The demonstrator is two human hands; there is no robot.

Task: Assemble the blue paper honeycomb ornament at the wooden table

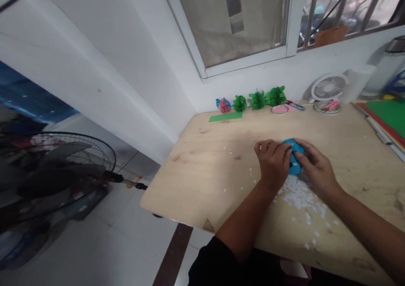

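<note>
Between my hands, a little above the wooden table (pixel 196 163), is a small blue piece (pixel 295 164) that looks like folded or stacked paper. My left hand (pixel 274 160) is closed on its left side, the fingers bent over the edge. My right hand (pixel 318 168) grips it from the right, with the thumb on its near face and the fingers behind. Small white paper bits (pixel 299 195) are scattered on the table below and in front of my hands. The exact shape of the blue piece is partly hidden by my fingers.
Along the wall stand a pink-and-blue paper figure (pixel 224 105) and several green ones (pixel 257 100), with a green strip (pixel 225 117) in front. Tape rings, a cutter (pixel 295 105), a small white fan (pixel 329 87) and coloured sheets (pixel 387 116) lie right. A floor fan (pixel 72 151) stands left.
</note>
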